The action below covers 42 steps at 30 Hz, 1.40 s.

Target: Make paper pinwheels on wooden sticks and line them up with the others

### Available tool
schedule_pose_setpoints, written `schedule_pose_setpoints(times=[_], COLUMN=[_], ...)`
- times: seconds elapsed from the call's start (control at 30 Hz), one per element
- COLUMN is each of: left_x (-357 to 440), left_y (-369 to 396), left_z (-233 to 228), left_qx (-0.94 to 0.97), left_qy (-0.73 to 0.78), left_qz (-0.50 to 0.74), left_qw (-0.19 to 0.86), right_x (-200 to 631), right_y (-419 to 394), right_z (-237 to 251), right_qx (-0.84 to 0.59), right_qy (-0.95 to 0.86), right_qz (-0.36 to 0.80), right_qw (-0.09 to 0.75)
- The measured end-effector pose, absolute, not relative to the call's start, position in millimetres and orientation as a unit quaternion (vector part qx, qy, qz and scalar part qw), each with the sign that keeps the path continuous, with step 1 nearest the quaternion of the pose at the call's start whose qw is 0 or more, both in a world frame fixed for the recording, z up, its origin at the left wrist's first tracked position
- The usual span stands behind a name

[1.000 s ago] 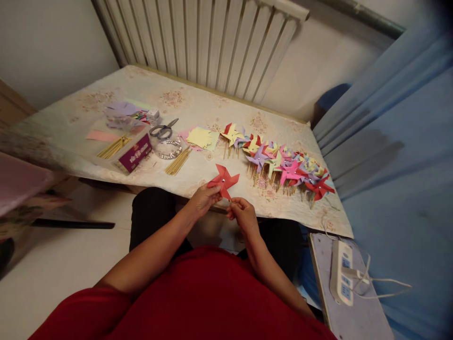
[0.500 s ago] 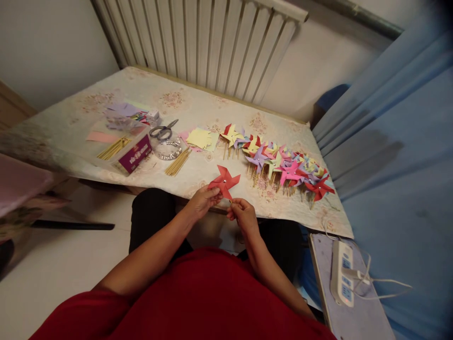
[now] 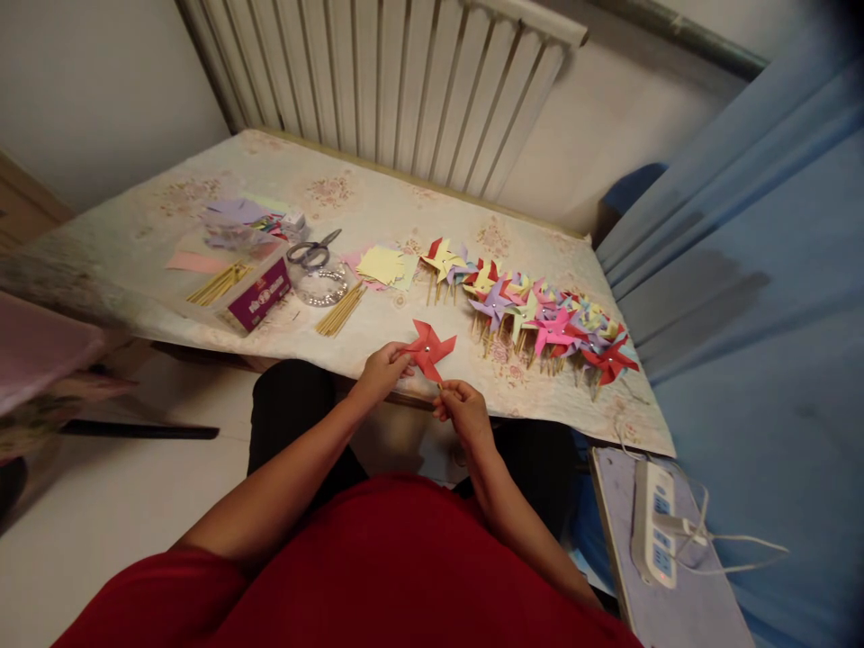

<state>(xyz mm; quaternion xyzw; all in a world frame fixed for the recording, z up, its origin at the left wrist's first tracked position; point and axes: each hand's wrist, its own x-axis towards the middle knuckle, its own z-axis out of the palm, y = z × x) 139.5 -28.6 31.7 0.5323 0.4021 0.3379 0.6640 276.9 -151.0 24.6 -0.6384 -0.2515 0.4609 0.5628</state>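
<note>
We're holding a red pinwheel just over the near table edge. Left hand is pinching a blade at its left side; right hand is closed around the stick just below it. Finished pinwheels are lying in a row to the right, loose sticks, scissors and a box sitting to the left.

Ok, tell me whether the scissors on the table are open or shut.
Shut: the scissors lie flat with handles together and blades closed, beside the yellow paper squares.
</note>
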Motion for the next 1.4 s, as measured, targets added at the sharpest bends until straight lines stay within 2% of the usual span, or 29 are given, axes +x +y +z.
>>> schedule_pose_setpoints(times=[0.17,0.3,0.57,0.83,1.17,1.4], left_x=[141,142,137,125,108,103], left_y=[-26,-26,-33,-28,-19,-14], left_z=[29,27,26,8,-10,-17], left_qx=[0.612,0.616,0.435,0.396,0.426,0.474], left_qy=[0.421,0.431,0.393,0.454,0.49,0.509], left_qz=[0.311,0.317,0.294,0.249,0.264,0.265], left_qw=[0.593,0.579,0.755,0.758,0.714,0.668], right_x=[276,276,279,293,316,322], right_y=[-152,-152,-150,-140,-84,-75], right_z=[25,24,22,12,-8,-13], right_qx=[-0.638,-0.639,-0.628,-0.646,-0.721,-0.77], right_qy=[-0.257,-0.256,-0.235,-0.25,-0.366,-0.565], right_qz=[0.462,0.462,0.472,0.459,0.4,0.124], right_qw=[0.56,0.559,0.572,0.557,0.432,0.269])
